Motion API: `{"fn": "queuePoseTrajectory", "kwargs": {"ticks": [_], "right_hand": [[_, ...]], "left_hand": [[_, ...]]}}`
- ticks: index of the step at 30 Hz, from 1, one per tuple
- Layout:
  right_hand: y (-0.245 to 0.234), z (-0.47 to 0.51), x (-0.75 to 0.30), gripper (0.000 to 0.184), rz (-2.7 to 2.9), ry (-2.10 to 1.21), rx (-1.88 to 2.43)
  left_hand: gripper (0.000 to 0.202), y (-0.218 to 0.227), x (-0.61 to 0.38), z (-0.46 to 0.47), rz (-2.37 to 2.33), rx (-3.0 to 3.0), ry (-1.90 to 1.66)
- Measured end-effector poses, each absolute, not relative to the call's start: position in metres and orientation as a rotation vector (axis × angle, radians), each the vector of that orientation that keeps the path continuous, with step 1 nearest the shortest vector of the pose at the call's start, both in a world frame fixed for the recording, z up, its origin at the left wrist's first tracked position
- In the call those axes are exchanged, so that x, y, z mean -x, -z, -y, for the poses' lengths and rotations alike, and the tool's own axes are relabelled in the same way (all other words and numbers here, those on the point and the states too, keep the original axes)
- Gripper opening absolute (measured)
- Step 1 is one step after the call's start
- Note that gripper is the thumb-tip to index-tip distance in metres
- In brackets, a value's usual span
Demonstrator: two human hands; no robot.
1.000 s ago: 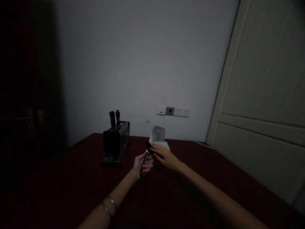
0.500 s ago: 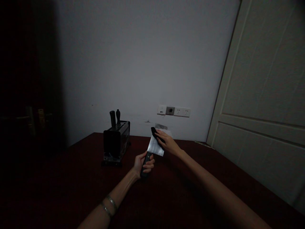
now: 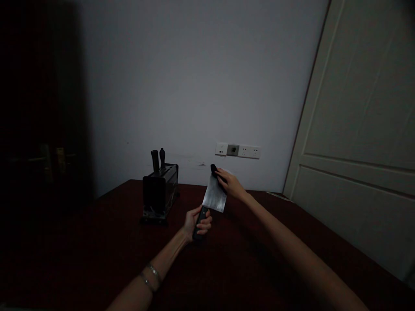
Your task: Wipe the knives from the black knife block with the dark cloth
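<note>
My left hand (image 3: 196, 222) is wrapped round the black handle of a cleaver (image 3: 214, 198), whose broad metal blade points up and away from me above the table. Against the flat of the blade, toward its far end, my right hand (image 3: 231, 183) presses a dark cloth (image 3: 214, 169). The fingers lie over the cloth, and part of it is hidden beneath them. Left of the hands stands a black knife block (image 3: 154, 194) with two dark-handled tools (image 3: 158, 160) upright in its top.
The dark red table (image 3: 207, 268) runs back to a pale wall (image 3: 207, 86). Sockets and switches (image 3: 238, 150) sit low on that wall. A panelled door (image 3: 353, 151) rises on the right, and a dark door with a handle (image 3: 48, 157) is at the left.
My right hand has slid the cloth up the blade toward its far end, leaving more of the lower blade bare. My left hand keeps its hold on the handle.
</note>
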State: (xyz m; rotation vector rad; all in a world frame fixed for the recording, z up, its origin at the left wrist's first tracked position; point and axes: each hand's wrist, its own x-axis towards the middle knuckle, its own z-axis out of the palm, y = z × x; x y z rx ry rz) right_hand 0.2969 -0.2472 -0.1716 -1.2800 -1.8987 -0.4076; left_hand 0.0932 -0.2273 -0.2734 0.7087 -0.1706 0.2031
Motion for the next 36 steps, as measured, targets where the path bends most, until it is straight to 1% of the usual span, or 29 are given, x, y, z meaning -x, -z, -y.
{"fn": "queuePoseTrajectory", "kwargs": {"ticks": [3,7,9,11,14,17,19,22,27,30,32,36], "right_hand": [[0.188,0.25,-0.282,0.037,1.894,0.382,1.238],[0.226,0.28,-0.249,0.039,2.069,0.259,1.12],[0.236,0.292,-0.241,0.04,2.137,0.219,1.097],[0.233,0.294,-0.244,0.039,2.163,0.233,1.101],[0.21,0.279,-0.264,0.036,2.121,0.313,1.157],[0.185,0.256,-0.284,0.036,1.994,0.377,1.235],[0.178,0.244,-0.289,0.036,1.883,0.402,1.271],[0.189,0.245,-0.278,0.036,1.827,0.398,1.255],[0.232,0.281,-0.243,0.036,2.023,0.307,1.12],[0.237,0.293,-0.239,0.037,2.106,0.3,1.094],[0.225,0.289,-0.247,0.037,2.106,0.352,1.107],[0.186,0.26,-0.273,0.036,1.97,0.475,1.179]], "left_hand": [[0.028,0.274,-0.092,0.225,0.17,-0.709,-0.237],[0.029,0.275,-0.091,0.22,0.143,-0.701,-0.339],[0.031,0.275,-0.092,0.219,0.135,-0.697,-0.352],[0.031,0.275,-0.092,0.22,0.14,-0.696,-0.333],[0.029,0.275,-0.093,0.224,0.161,-0.705,-0.272],[0.028,0.274,-0.093,0.226,0.178,-0.711,-0.233],[0.028,0.274,-0.092,0.227,0.187,-0.713,-0.23],[0.027,0.274,-0.092,0.225,0.198,-0.71,-0.259],[0.028,0.276,-0.093,0.218,0.194,-0.709,-0.341],[0.03,0.276,-0.093,0.216,0.203,-0.734,-0.318],[0.03,0.275,-0.093,0.217,0.215,-0.749,-0.277],[0.029,0.272,-0.092,0.223,0.23,-0.757,-0.231]]}}
